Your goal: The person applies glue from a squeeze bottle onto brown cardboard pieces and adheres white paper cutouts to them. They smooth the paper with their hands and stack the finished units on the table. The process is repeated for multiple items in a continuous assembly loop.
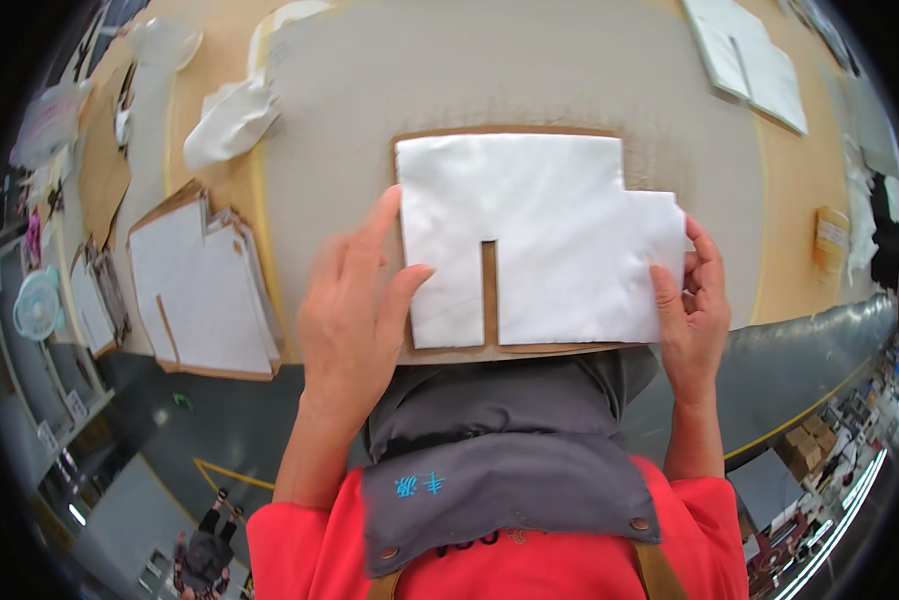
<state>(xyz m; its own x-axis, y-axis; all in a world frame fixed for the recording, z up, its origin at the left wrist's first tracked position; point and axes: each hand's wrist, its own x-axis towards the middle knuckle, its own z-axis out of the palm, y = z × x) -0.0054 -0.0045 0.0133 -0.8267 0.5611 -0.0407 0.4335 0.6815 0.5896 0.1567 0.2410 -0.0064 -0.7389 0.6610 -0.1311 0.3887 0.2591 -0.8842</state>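
A flat white cloth piece (pixel 559 240) lies at the table's near edge, with a stepped upper right corner and a narrow slot cut up from its lower edge. Brown board (pixel 489 300) of like outline shows beneath it, through the slot and along the rims. At the cloth's left side my left hand (pixel 349 290), slightly blurred, has its fingers apart; the index tip meets the edge and the thumb rests over it. My right hand (pixel 694 300) pinches the right edge, thumb on top and fingers curled at the side and partly hidden.
Left of me lies a stack of white pieces with brown boards (pixel 204 290). Crumpled white cloth (pixel 231 125) sits farther back. More white pieces (pixel 744 65) lie at the far right, near a yellowish packet (pixel 830 240). Another person (pixel 206 555) is on the floor area at lower left.
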